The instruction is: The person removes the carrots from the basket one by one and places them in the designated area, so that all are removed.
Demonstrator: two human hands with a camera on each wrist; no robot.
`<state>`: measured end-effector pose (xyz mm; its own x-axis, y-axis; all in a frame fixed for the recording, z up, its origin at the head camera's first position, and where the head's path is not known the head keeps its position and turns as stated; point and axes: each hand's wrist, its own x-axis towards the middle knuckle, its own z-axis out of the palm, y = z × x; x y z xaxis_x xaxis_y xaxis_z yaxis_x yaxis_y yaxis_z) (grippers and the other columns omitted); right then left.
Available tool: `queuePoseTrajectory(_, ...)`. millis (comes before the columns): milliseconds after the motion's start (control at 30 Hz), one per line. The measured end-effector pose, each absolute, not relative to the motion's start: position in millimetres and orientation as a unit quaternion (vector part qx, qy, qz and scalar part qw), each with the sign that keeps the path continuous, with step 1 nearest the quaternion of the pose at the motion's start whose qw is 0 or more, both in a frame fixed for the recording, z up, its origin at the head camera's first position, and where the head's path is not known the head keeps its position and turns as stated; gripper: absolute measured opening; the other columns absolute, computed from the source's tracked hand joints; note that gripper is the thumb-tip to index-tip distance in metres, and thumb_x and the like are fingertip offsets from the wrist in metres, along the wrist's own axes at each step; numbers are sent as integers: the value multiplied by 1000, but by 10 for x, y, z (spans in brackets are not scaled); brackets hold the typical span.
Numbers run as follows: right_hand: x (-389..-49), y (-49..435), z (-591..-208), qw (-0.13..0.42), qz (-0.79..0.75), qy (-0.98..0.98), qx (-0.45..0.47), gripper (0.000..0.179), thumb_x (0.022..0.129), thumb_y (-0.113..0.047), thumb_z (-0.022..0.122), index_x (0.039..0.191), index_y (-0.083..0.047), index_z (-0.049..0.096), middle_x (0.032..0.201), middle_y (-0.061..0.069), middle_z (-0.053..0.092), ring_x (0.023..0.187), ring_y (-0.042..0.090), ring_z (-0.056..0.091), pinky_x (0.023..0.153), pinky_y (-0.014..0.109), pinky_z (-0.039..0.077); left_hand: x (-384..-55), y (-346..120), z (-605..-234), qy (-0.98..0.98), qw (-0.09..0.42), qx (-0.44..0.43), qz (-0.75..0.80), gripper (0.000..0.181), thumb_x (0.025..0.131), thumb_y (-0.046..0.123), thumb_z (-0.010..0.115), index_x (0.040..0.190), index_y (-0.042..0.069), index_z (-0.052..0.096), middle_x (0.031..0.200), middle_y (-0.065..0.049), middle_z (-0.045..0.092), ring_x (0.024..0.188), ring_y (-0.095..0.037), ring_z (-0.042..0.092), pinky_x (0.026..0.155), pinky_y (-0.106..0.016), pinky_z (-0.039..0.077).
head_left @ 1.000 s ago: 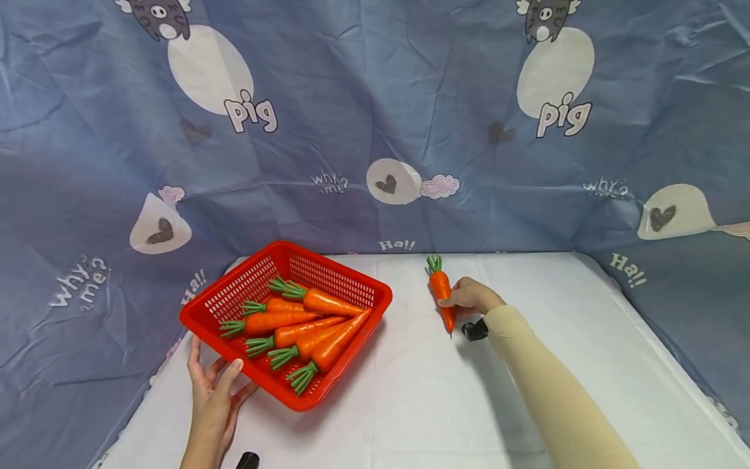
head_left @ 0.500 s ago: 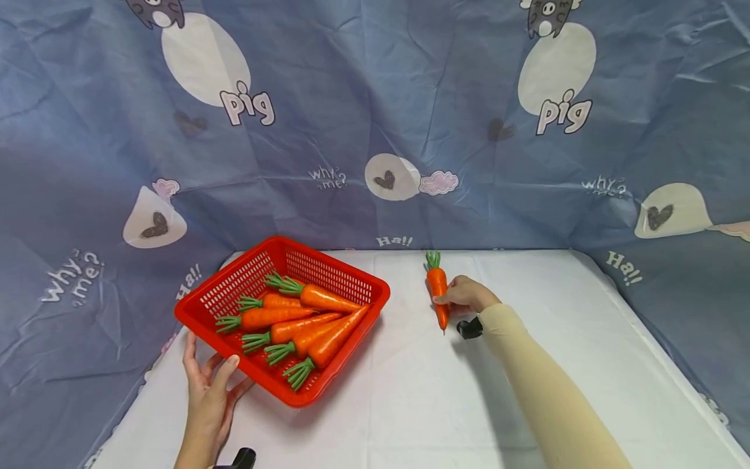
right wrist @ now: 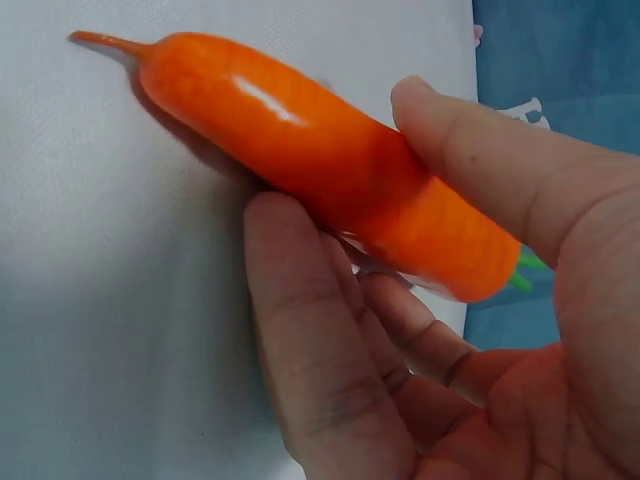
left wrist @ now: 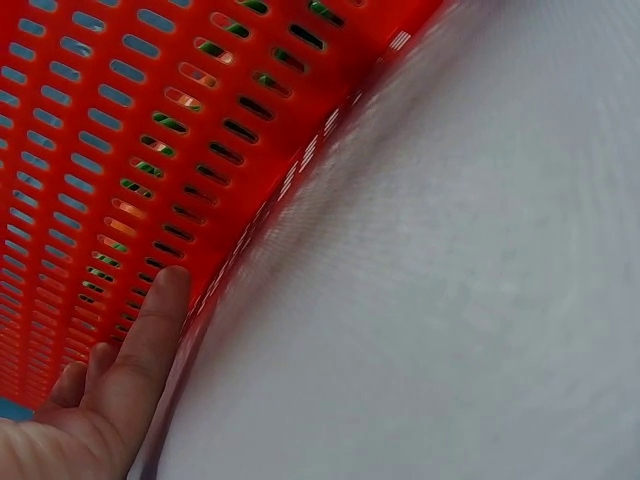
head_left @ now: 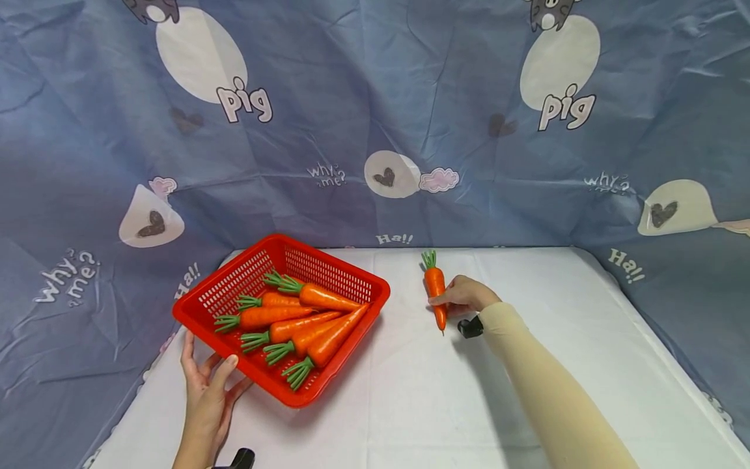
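A red plastic basket [head_left: 346, 270] with slotted walls stands at the left of the table, holding several orange carrots [head_left: 328, 345] with green stem stubs. At its near left side, my left hand [head_left: 205, 397] holds the basket, thumb at the rim and fingers against the outer wall; the left wrist view shows fingers [left wrist: 150, 330] touching that slotted wall. To the right of the basket, my right hand [head_left: 465, 294] pinches a single carrot [right wrist: 270, 120] between thumb and fingers. This carrot's green stem points to the back of the table, its thin tip towards me.
A white cloth [head_left: 422, 404] covers the table. Blue fabric [head_left: 328, 130] with printed pigs and words hangs behind it and along both sides. Dark wrist-worn devices [head_left: 471, 327] show by the wrists.
The carrot in my right hand has shifted slightly left, its tip swinging a little. My left hand stays on the basket. The head view has tilted slightly.
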<state>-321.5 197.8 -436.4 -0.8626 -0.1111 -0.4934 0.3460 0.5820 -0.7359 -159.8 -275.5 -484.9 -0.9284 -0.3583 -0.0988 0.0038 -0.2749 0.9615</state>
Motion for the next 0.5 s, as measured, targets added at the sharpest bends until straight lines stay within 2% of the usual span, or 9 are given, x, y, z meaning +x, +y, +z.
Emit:
queuePoseTrajectory(300, -3235, 1954, -4337, 267, -430, 860, 64, 43, 98, -26, 80, 110, 2, 50, 91, 8, 55, 74, 13, 64, 73, 23, 63, -1587, -2751, -4840, -591, 116, 142, -785, 95, 107, 12, 64, 164, 61, 6, 145, 4, 41, 124, -11, 60, 75, -36, 68)
queuePoseTrajectory(500, -3229, 1972, -4339, 284, -428, 856, 59, 45, 100, -30, 77, 114, 4, 52, 93, 9, 57, 71, 12, 64, 71, 21, 62, -1584, -2755, -4840, -593, 113, 141, -785, 95, 107, 12, 64, 163, 62, 6, 146, 4, 41, 125, -11, 60, 75, -36, 68)
